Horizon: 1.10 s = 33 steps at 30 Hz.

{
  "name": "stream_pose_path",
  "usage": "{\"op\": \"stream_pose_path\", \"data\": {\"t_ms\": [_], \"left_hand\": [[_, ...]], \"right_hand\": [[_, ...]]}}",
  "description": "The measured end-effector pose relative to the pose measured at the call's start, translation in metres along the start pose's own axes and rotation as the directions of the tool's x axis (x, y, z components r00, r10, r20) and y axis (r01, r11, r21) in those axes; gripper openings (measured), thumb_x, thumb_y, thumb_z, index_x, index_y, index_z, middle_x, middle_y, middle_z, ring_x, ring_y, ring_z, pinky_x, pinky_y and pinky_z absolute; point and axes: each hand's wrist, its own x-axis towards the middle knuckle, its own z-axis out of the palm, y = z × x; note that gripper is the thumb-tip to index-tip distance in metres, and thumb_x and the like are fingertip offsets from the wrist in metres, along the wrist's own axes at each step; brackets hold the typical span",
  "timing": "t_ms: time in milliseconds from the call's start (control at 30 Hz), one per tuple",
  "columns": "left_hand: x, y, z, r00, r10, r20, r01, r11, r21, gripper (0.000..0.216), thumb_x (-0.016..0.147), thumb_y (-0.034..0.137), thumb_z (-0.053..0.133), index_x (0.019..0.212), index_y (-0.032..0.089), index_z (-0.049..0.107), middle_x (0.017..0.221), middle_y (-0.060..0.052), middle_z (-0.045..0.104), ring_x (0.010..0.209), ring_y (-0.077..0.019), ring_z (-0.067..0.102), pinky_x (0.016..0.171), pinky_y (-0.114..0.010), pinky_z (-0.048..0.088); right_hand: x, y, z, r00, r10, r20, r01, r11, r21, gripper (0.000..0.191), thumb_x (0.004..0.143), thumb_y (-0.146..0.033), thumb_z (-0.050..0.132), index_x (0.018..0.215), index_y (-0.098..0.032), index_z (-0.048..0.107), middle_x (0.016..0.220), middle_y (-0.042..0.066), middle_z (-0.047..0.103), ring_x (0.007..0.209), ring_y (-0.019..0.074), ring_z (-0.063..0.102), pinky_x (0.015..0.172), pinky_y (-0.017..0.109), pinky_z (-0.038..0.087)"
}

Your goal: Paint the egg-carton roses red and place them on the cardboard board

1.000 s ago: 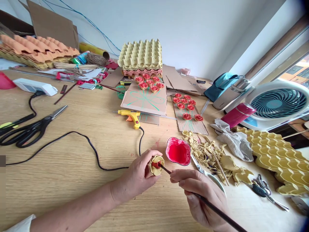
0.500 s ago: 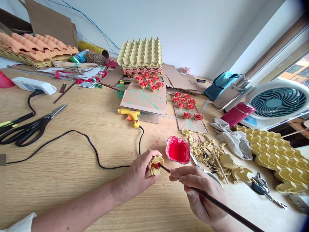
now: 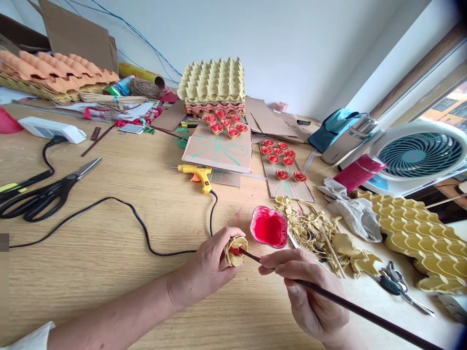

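My left hand is closed around a small yellow paper rose whose centre is red with paint. My right hand pinches a long dark paintbrush, and the brush tip sits inside the rose. Just beyond the rose stands a small dish of red paint. Both hands hover low over the wooden table near its front edge.
A yellow glue gun with a black cord lies behind my hands, black scissors at the left. Painted red roses sit on cardboard near stacked egg trays. Yellow scraps, small scissors, a cloth and a fan crowd the right.
The brush handle has swung lower and further to the right in my right hand. The rose and my left hand have barely moved.
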Motion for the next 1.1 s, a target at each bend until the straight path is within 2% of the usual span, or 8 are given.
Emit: {"op": "stream_pose_path", "data": {"t_ms": [233, 400, 500, 633, 867, 1000, 1100], "left_hand": [[0.006, -0.002, 0.003, 0.993, -0.113, 0.019, 0.114, 0.991, -0.066, 0.045, 0.084, 0.022, 0.068, 0.128, 0.024, 0.062, 0.100, 0.000, 0.074, 0.086, -0.0210, 0.070, 0.077, -0.030, 0.055], [0.005, -0.002, 0.002, 0.995, -0.098, -0.009, 0.098, 0.994, -0.057, 0.045, 0.083, 0.019, 0.069, 0.128, 0.024, 0.064, 0.098, 0.001, 0.074, 0.083, -0.0195, 0.068, 0.076, -0.029, 0.055], [0.003, 0.001, 0.001, 0.997, -0.074, -0.026, 0.073, 0.997, -0.028, 0.045, 0.084, 0.016, 0.068, 0.129, 0.025, 0.064, 0.101, 0.000, 0.075, 0.086, -0.0200, 0.070, 0.079, -0.029, 0.057], [0.002, 0.001, 0.001, 0.998, -0.019, -0.058, 0.020, 1.000, 0.014, 0.048, 0.085, 0.011, 0.065, 0.131, 0.025, 0.063, 0.110, -0.002, 0.078, 0.092, -0.0208, 0.074, 0.085, -0.031, 0.060], [-0.001, -0.003, 0.003, 0.995, 0.051, -0.082, -0.044, 0.996, 0.078, 0.051, 0.087, 0.006, 0.062, 0.134, 0.025, 0.061, 0.116, -0.003, 0.079, 0.099, -0.0215, 0.077, 0.091, -0.032, 0.063], [0.000, -0.002, 0.002, 0.997, 0.058, -0.042, -0.054, 0.995, 0.089, 0.054, 0.084, 0.003, 0.061, 0.134, 0.025, 0.061, 0.121, -0.005, 0.079, 0.107, -0.0228, 0.077, 0.099, -0.034, 0.063], [0.002, 0.000, 0.002, 0.998, 0.039, -0.039, -0.036, 0.997, 0.069, 0.053, 0.084, 0.005, 0.062, 0.133, 0.024, 0.062, 0.121, -0.005, 0.079, 0.109, -0.0240, 0.077, 0.102, -0.035, 0.063]], "right_hand": [[0.001, 0.002, -0.004, 0.997, -0.054, 0.049, 0.058, 0.994, -0.092, 0.022, 0.121, -0.027, 0.046, 0.132, -0.021, 0.065, 0.115, 0.013, 0.085, 0.105, 0.0214, 0.087, 0.089, 0.031, 0.072], [0.000, 0.001, -0.003, 0.999, -0.037, 0.036, 0.040, 0.996, -0.076, 0.020, 0.121, -0.028, 0.048, 0.131, -0.022, 0.064, 0.113, 0.012, 0.085, 0.100, 0.0204, 0.087, 0.086, 0.031, 0.073], [-0.001, 0.001, -0.001, 1.000, 0.007, 0.013, -0.007, 0.999, -0.032, 0.016, 0.120, -0.026, 0.051, 0.128, -0.022, 0.065, 0.112, 0.012, 0.085, 0.095, 0.0215, 0.087, 0.082, 0.034, 0.074], [0.004, -0.002, 0.002, 1.000, 0.001, -0.015, -0.002, 0.999, -0.044, 0.016, 0.120, -0.027, 0.051, 0.125, -0.022, 0.066, 0.107, 0.012, 0.085, 0.091, 0.0208, 0.087, 0.076, 0.031, 0.073], [0.007, -0.002, 0.003, 0.999, 0.000, -0.047, -0.002, 1.000, -0.030, 0.017, 0.121, -0.027, 0.050, 0.126, -0.022, 0.066, 0.104, 0.010, 0.084, 0.091, 0.0198, 0.087, 0.078, 0.030, 0.073], [-0.002, -0.003, 0.001, 0.999, 0.026, 0.035, -0.023, 0.996, -0.085, 0.016, 0.118, -0.024, 0.055, 0.131, -0.023, 0.065, 0.114, 0.013, 0.085, 0.098, 0.0218, 0.087, 0.083, 0.033, 0.073], [-0.003, -0.008, -0.001, 0.992, -0.009, 0.122, 0.037, 0.974, -0.225, 0.022, 0.117, -0.016, 0.053, 0.135, -0.022, 0.065, 0.120, 0.013, 0.087, 0.103, 0.0203, 0.087, 0.088, 0.031, 0.072]]}}
